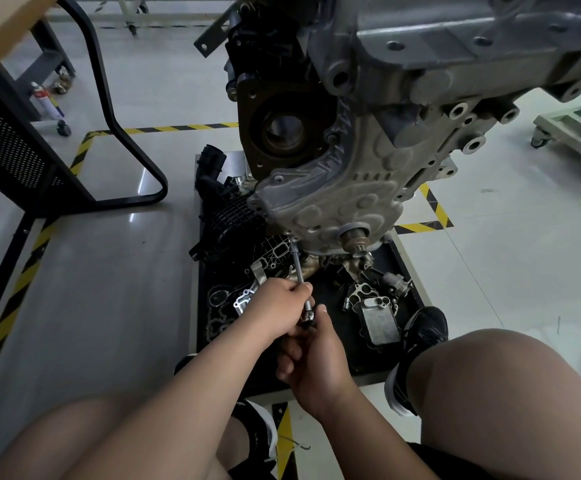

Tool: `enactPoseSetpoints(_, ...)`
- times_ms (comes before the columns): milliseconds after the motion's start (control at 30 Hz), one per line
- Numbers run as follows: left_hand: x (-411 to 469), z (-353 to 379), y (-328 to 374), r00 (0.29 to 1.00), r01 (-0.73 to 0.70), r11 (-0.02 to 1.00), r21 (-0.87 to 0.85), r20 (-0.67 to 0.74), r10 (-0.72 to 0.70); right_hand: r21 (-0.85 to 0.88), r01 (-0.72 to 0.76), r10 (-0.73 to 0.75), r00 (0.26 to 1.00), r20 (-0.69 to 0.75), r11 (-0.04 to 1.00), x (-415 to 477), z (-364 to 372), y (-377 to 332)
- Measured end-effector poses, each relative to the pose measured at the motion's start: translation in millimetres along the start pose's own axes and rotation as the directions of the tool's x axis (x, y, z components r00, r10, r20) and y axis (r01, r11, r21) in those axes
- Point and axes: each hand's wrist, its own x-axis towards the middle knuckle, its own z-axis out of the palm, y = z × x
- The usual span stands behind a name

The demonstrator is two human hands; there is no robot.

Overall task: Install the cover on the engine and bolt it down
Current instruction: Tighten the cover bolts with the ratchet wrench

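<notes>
Grey cast-metal cover (pixel 344 192), embossed with rounded bosses, sits against the front of the big grey engine (pixel 455 46) in the middle of the frame. It looks seated, so by my reading you are at the bolting-down step.

Nearest, at lower centre between your knees, your right hand (pixel 317 355) has its fingers curled round the drive end of a slim chrome socket extension bar (pixel 297 265), thumb laid up alongside it. Just above and to its left, your left hand (pixel 278 306) pinches the shaft between curled fingers and thumb, steadying it.

From there the bar slopes up and slightly left over the black parts tray (pixel 379 358), which holds loose brackets and gaskets. Its socket end meets the cover's lower left edge, left of the protruding steel shaft stub (pixel 355 239). The bolt itself is hidden under the socket.

So the cover lies above and beyond both hands, joined to them only through the bar; neither hand touches it.

The next move calls for holding the bar in line with the bolt while you turn from the drive end, so the thread runs in straight, then moving on round the rim. Which of the other rim holes hold bolts I cannot tell.
</notes>
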Motion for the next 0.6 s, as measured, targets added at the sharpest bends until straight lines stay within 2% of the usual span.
enactPoseSetpoints(67,-0.6,-0.5,-0.3,1.000,-0.012,1.000,0.007,-0.008,0.012,-0.089,0.066,-0.069,0.997,-0.030,0.994,0.4,-1.3,1.0)
enactPoseSetpoints(133,-0.5,-0.7,-0.8,0.999,-0.036,0.998,0.044,-0.031,0.038,-0.249,0.153,-0.179,0.980,-0.084,0.956,0.7,-3.1,2.3)
enactPoseSetpoints(333,-0.3,-0.7,-0.5,0.998,-0.051,0.998,0.035,-0.043,0.053,-0.572,0.365,-0.525,0.840,-0.140,0.735,-1.7,-7.9,1.7)
enactPoseSetpoints(433,-0.1,-1.4,0.9,0.999,-0.036,0.999,0.009,-0.031,0.037,-0.541,0.382,-0.530,0.835,-0.145,0.750,-1.3,-6.9,-1.2)
enactPoseSetpoints(533,0.0,-2.2,2.2,0.999,-0.027,1.000,-0.015,-0.033,0.026,-0.427,0.355,-0.445,0.886,-0.131,0.832,-1.7,-6.3,-0.9)
enactPoseSetpoints(600,-0.1,-1.6,2.9,0.999,-0.028,1.000,-0.001,-0.044,0.028,-0.334,0.283,-0.341,0.931,-0.129,0.899,-1.1,-5.6,-1.5)
